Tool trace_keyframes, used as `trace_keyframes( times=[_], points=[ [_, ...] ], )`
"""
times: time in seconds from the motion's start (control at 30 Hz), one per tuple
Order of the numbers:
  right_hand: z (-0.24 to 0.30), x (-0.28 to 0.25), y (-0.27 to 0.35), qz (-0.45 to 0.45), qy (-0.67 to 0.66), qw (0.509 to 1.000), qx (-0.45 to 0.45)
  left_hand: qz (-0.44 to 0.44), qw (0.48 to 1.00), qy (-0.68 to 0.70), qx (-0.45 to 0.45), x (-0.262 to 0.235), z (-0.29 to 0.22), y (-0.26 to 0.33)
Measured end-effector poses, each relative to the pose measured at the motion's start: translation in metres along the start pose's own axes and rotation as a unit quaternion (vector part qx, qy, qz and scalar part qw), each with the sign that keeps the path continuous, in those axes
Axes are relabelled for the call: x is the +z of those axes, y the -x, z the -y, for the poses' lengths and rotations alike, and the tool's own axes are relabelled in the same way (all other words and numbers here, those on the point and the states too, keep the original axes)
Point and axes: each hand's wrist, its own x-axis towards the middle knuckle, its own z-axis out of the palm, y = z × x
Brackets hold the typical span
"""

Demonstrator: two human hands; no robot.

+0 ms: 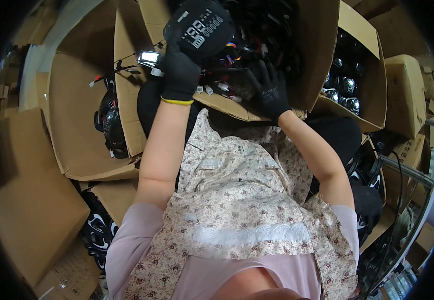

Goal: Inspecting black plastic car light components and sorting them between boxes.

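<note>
My left hand, in a black glove with a yellow cuff edge, grips a black digital dashboard display with pale segment markings, held up over an open cardboard box. Beside that wrist, a small shiny rectangular piece and thin black wires with a white plug stick out to the left. My right hand, also gloved in black, reaches into the box with its fingers apart, next to a dark smooth part. White connectors and coloured wires lie among the dark parts between the hands.
An open carton on the left holds a wired black part. At the right, another carton holds several glossy wrapped black pieces. Black-and-white parts lie at lower left. A metal rail runs along the right.
</note>
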Motion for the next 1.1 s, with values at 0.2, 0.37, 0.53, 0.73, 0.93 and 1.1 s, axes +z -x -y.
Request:
trace_keyframes(
  times=[0.2,0.37,0.53,0.73,0.93,1.1],
  points=[
    [-0.005,-0.03,-0.001,0.024,-0.121,0.992,0.018,0.035,0.982,-0.155,0.103,-0.011,0.008,0.012],
    [-0.01,-0.066,-0.001,-0.101,-0.43,0.883,0.16,0.065,0.945,-0.296,0.121,0.008,0.016,0.021],
    [0.045,-0.107,-0.054,-0.208,-0.206,0.954,0.068,0.083,0.885,-0.436,0.139,0.004,0.032,0.038],
    [0.05,-0.094,-0.068,-0.203,-0.192,0.959,0.044,0.119,0.924,-0.351,0.088,0.007,0.04,0.053],
    [0.059,-0.098,-0.066,-0.21,-0.172,0.96,0.064,0.149,0.866,-0.451,0.157,0.017,0.03,0.059],
    [0.059,-0.101,-0.066,-0.219,-0.158,0.961,0.054,0.131,0.844,-0.486,0.184,0.027,0.03,0.063]
  ],
)
